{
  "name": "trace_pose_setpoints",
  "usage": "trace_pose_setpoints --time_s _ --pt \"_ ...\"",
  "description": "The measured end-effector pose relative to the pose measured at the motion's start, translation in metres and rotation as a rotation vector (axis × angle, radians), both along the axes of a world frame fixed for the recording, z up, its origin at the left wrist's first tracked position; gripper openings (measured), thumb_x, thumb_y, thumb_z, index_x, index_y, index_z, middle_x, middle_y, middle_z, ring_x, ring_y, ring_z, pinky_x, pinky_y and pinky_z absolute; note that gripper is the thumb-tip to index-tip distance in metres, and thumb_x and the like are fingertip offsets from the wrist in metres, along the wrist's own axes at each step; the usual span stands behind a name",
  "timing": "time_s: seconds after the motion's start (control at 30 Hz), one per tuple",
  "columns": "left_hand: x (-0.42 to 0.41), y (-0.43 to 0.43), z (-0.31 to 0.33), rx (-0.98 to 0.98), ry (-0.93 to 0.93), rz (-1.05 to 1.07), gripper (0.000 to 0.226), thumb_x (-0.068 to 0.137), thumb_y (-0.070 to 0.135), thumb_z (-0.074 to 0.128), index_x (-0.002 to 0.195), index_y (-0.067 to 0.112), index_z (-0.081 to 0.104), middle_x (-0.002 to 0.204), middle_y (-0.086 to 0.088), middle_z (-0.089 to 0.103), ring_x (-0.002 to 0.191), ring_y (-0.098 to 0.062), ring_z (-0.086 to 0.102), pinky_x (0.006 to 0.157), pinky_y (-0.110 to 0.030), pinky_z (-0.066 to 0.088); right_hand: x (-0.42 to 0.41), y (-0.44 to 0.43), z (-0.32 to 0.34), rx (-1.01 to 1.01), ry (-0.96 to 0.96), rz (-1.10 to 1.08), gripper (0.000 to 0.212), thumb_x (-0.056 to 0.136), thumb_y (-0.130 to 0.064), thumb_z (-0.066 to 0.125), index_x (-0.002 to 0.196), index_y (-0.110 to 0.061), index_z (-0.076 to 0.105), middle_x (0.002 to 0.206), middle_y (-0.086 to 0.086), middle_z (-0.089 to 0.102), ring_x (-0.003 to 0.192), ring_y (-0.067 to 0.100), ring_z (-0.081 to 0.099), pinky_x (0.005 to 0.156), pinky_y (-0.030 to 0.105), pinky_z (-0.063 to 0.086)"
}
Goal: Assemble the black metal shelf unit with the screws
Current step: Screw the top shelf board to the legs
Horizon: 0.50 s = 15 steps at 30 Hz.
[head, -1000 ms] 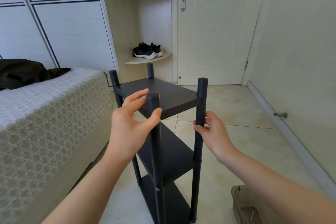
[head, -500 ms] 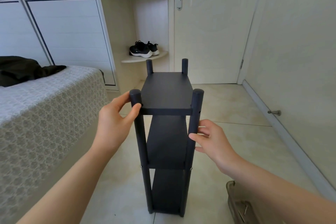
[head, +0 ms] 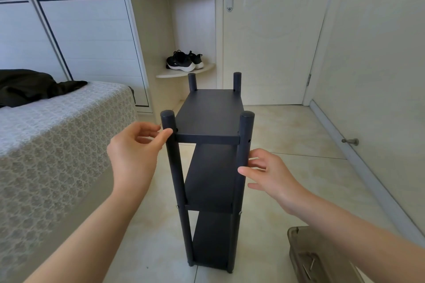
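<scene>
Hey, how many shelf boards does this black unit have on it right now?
3: the top board, the middle board beneath it, and the bottom board lowest. None appears hidden.

Open floor (head: 299, 131) right of shelf unit (head: 209, 117) (container (head: 296, 236) low at right), bed (head: 57, 145) close on left

text: none legible | labels: none | brands: none | numbers: none

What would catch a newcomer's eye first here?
A black shelf unit stands upright on the floor, centre. The left hand touches its near left post by the top, the right hand the near right post lower down. Black sneakers sit on a corner shelf behind.
</scene>
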State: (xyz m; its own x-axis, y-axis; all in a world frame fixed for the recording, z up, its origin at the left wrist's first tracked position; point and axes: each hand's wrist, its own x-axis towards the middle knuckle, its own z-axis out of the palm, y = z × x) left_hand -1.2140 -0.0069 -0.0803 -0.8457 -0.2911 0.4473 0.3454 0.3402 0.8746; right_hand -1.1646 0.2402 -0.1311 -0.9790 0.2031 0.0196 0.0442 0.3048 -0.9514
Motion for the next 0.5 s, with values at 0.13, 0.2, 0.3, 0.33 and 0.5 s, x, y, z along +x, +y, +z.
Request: trace_pose_setpoints --time_s 0.13,0.2,0.3,0.33,0.5 --pt "0.018 0.017 -0.003 0.205 -0.107 -0.088 0.026 0.094 0.035 0.071 0.078 0.015 0.071 0.065 0.000 0.073 0.049 -0.012 0.065 0.052 -0.019 0.053 -0.003 0.001 -0.001 -0.021 0.014 0.035 0.017 0.090 -0.019 0.071 0.103 -0.027 0.064 0.101 -0.011 0.071 0.091 0.006 0.069 0.070 0.020 0.058" --pt "0.028 0.030 -0.009 0.275 -0.277 -0.262 0.035 0.098 0.036 0.063 0.081 0.007 0.072 0.067 -0.008 0.074 0.058 -0.019 0.072 0.052 -0.019 0.055 -0.004 0.001 0.001 -0.021 0.017 0.073 0.017 0.090 -0.017 0.071 0.099 -0.030 0.066 0.093 -0.015 0.072 0.087 -0.001 0.069 0.067 0.016 0.056" --pt "0.035 0.051 -0.022 0.242 -0.485 -0.499 0.027 0.099 0.036 0.061 0.097 0.012 0.074 0.087 -0.001 0.079 0.083 -0.015 0.077 0.070 -0.021 0.061 -0.004 0.002 0.002 -0.047 0.024 0.111 0.018 0.091 -0.011 0.069 0.100 -0.026 0.070 0.092 -0.011 0.075 0.090 0.001 0.070 0.071 0.018 0.057" --pt "0.035 0.056 -0.025 0.267 -0.522 -0.559 0.022 0.098 0.036 0.062 0.102 0.017 0.073 0.095 0.004 0.079 0.092 -0.011 0.076 0.079 -0.023 0.060 -0.003 0.002 0.003 -0.051 0.031 0.114 0.018 0.091 -0.010 0.068 0.101 -0.024 0.070 0.092 -0.012 0.075 0.091 0.002 0.070 0.072 0.019 0.057" --pt "0.024 0.075 -0.034 0.496 -0.574 -0.722 0.024 0.095 0.042 0.063 0.113 0.025 0.067 0.116 0.013 0.074 0.116 -0.007 0.065 0.104 -0.031 0.050 -0.001 0.000 0.001 -0.034 0.048 0.103 0.015 0.093 -0.013 0.066 0.102 -0.024 0.070 0.092 -0.013 0.075 0.091 0.003 0.070 0.076 0.021 0.059"
